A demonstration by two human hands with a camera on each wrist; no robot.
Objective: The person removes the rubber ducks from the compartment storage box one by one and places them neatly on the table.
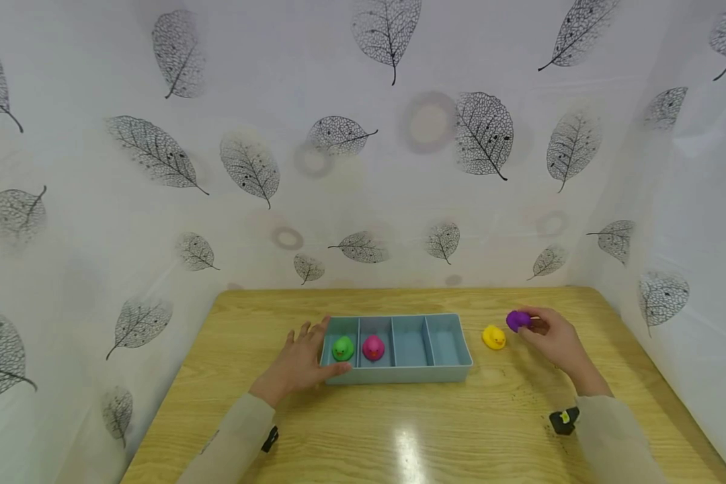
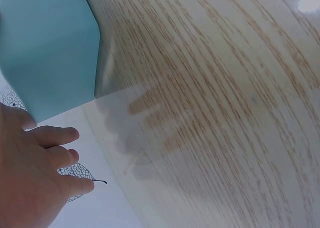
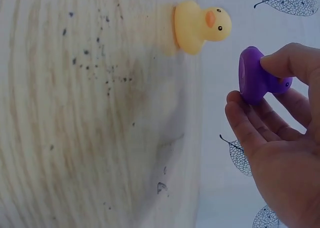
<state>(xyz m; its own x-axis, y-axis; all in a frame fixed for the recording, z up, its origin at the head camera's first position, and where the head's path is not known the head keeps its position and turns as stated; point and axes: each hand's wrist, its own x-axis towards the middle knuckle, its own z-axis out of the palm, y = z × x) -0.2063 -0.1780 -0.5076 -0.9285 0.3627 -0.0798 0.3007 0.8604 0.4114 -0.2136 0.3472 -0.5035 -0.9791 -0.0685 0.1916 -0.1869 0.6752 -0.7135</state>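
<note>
My right hand [image 1: 554, 337] holds a purple rubber duck [image 1: 517, 320] between thumb and fingers, lifted off the table. In the right wrist view the purple duck [image 3: 253, 76] is tilted, its flat base facing left. Close by on the table sits a yellow rubber duck [image 1: 493, 337]. My left hand [image 1: 302, 359] rests spread at the left end of a blue-grey divided box [image 1: 399, 375], thumb over the front rim and index finger near the back corner. Inside, a green duck [image 1: 342, 349] sits in the leftmost compartment and a pink duck [image 1: 373, 347] in the one beside it. The two right compartments hold nothing.
The wooden table [image 1: 363, 430] carries the box and ducks. Dark specks mark its surface near the right hand. A white leaf-patterned curtain [image 1: 363, 202] hangs behind and along both sides. Small black devices [image 1: 564, 421] are at both wrists.
</note>
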